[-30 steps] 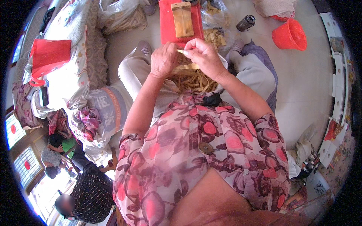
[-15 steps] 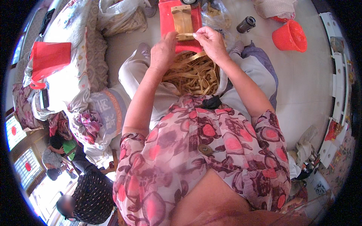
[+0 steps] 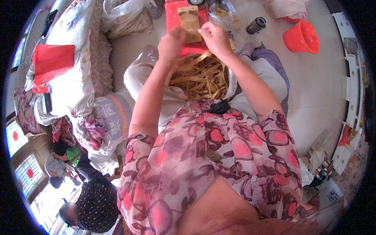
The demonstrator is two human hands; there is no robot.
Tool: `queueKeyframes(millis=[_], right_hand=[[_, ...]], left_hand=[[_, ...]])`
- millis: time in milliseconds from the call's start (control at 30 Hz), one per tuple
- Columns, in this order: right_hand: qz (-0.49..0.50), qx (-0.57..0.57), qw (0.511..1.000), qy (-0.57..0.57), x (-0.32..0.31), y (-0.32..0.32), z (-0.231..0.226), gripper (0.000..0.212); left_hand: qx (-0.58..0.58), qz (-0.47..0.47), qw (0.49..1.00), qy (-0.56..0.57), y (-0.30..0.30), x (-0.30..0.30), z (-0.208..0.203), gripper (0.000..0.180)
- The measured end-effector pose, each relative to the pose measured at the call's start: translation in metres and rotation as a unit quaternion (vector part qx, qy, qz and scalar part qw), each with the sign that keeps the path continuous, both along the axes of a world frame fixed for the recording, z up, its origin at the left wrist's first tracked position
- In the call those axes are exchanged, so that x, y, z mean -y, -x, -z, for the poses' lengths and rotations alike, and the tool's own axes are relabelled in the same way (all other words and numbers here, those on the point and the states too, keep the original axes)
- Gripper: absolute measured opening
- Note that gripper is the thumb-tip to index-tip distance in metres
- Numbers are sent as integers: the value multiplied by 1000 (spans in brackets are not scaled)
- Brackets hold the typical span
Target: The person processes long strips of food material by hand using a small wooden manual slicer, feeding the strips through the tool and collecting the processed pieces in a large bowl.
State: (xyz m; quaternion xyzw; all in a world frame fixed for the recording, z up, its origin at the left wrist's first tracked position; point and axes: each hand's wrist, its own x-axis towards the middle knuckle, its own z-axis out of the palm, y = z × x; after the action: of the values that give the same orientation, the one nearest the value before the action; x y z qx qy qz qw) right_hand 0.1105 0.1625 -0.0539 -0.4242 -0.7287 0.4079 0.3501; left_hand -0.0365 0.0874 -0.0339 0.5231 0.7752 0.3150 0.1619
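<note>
Raised over my knees, my left hand (image 3: pixel 171 44) is smeared by motion; its fingers look curled, but I cannot tell what is in them. Beside it, my right hand (image 3: pixel 216 39) pinches thumb and forefinger together. Part of a flat tan strip (image 3: pixel 232 44) shows at its outer edge and seems to belong to what it holds. Between and beyond the hands is a yellowish wooden block with a crosspiece (image 3: pixel 190 22), lying on a red board (image 3: pixel 173 17). A heap of tan, fibrous strips (image 3: pixel 201 80) fills a container between my legs.
A dark cylinder (image 3: pixel 256 26) and a red bucket (image 3: pixel 299 38) stand on the tiled floor to the right. Clear plastic bags (image 3: pixel 127 17) lie ahead. On the left is a bed with a red bag (image 3: pixel 53 60). Other people (image 3: pixel 96 205) sit at lower left.
The strip stretched between my hands no longer shows there. My left hand has shifted slightly and blurred; my right hand has risen a little toward the wooden block.
</note>
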Motion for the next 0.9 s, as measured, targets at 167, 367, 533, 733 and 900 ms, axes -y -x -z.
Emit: queueKeyframes(millis=[167, 367, 533, 733, 900], right_hand=[[14, 32, 999, 30, -1, -15, 10, 23], [-81, -204, 867, 447, 33, -23, -23, 18], [-148, -305, 732, 592, 57, -14, -27, 26], [-171, -298, 746, 571, 68, -14, -27, 17], [-143, -249, 836, 469, 84, -16, -40, 14]], left_hand=[[-28, -4, 998, 59, -1, 13, -9, 23], [657, -20, 753, -33, -14, 38, -22, 24], [710, 13, 698, -93, -18, 43, -7, 21], [687, 46, 721, -76, -29, 54, -13, 19], [658, 10, 753, -23, -39, 62, -38, 20]])
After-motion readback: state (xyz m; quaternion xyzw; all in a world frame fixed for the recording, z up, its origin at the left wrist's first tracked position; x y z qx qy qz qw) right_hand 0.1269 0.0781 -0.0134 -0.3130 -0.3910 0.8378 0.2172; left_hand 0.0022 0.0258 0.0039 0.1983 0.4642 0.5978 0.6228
